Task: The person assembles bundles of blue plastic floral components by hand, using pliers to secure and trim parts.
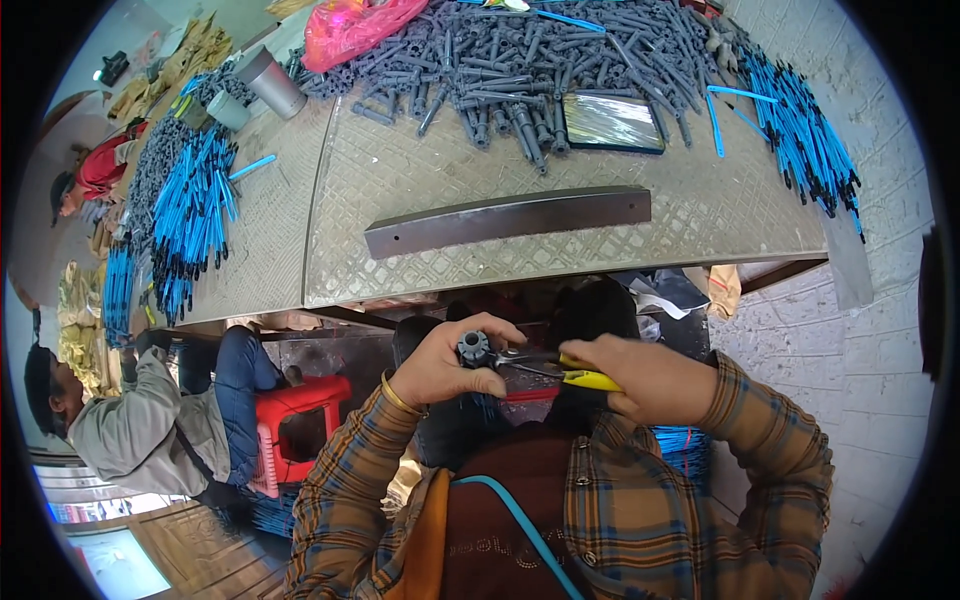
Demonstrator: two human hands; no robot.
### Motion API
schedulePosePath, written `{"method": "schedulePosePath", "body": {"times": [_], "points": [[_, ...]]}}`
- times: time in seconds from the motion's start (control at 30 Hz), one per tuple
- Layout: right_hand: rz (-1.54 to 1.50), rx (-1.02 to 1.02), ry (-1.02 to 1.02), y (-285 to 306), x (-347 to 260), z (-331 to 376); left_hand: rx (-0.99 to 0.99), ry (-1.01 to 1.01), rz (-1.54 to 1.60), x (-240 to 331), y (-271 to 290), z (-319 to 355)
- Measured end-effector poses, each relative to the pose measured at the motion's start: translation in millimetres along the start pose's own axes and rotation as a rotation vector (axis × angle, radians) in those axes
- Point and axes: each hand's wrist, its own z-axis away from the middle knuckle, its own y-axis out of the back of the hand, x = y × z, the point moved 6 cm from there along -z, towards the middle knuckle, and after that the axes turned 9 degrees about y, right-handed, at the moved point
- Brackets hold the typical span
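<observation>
Grey part (473, 347), ribbed round end up, sits in left hand (440, 362) just below the table (520, 215) front edge, approx. centre of view. Left hand is closed round it, fingers wrapped, thumb on top; gold bangle at the wrist. Right hand (645, 378) is fisted round the yellow grips of pliers (560, 366), w/ the metal nose pointing left and meeting the grey part. Can't tell if the nose bites the part or only touches it.

Rel. to the table: a long dark metal bar (508, 219) lies across its near half, above both hands. Behind the bar, a heap of grey tubes (540, 60) fills the far side, w/ a shiny flat black slab (612, 122) at the heap's near edge. Blue-and-black rods (800, 130) fan along the right end; more rods pile on the left end (190, 215). Pink bag (350, 28) at far left of the heap, two grey cups (270, 82) beside it.

Left of the table, lower down, another person (140, 420) in a grey jacket sits next to a red stool (295, 425).
</observation>
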Motion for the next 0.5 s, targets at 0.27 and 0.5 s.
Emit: {"method": "schedulePosePath", "body": {"times": [0.27, 0.5], "points": [[-1.001, -0.494, -0.044, -29, 46, -14, -0.197, 0.009, -0.054, -5, -11, 2], [-0.368, -0.146, -0.103, -4, 6, 4, -0.178, 0.013, -0.035, 5, -17, 1]]}}
